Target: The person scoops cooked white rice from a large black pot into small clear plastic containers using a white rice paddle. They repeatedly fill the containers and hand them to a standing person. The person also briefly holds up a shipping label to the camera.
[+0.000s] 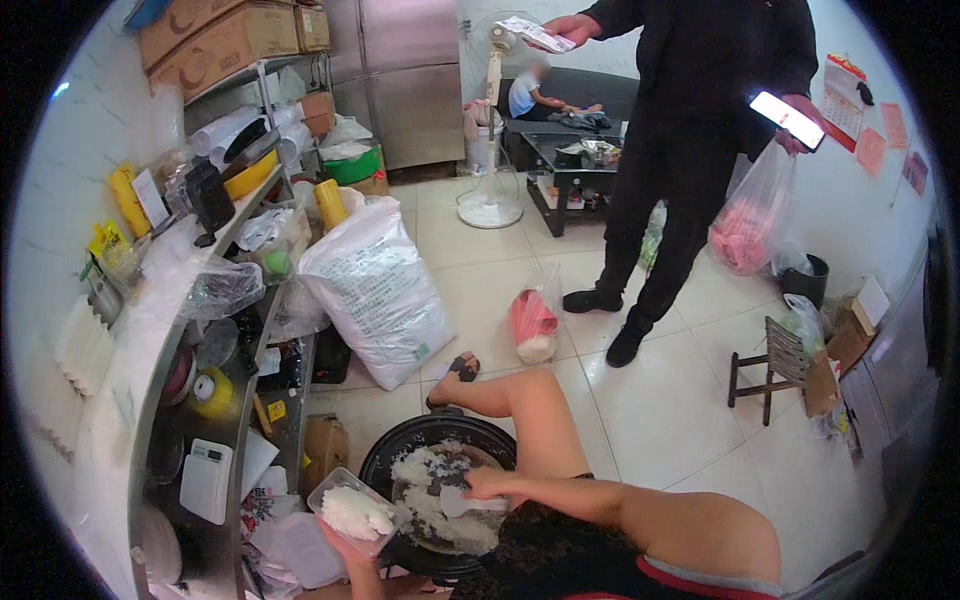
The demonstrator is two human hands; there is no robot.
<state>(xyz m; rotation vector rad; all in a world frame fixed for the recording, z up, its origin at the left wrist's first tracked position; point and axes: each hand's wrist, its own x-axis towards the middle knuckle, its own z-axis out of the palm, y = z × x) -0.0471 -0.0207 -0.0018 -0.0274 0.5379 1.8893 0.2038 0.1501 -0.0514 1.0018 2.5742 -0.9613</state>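
My left hand (346, 541) supports a clear plastic food container (321, 489) from below. A mound of cooked white rice (358, 513) fills it, tilted beside the left rim of a large round black pot (384, 442). In my right hand (486, 484) is a white rice paddle (457, 502), its blade down against the loose rice (420, 469) in the pot. The rice is spread in clumps over the pot's bottom. Below my left hand, a translucent plastic container or lid (311, 551) sits near the shelf's lower edge.
Metal shelving with clutter and a white kitchen scale (205, 480) stands at left. Beyond the pot are a large white woven sack (379, 289) and a tied plastic bag (535, 322). A standing person (675, 150) holds a packet, a phone and a bag. A folding stool (780, 360) stands right.
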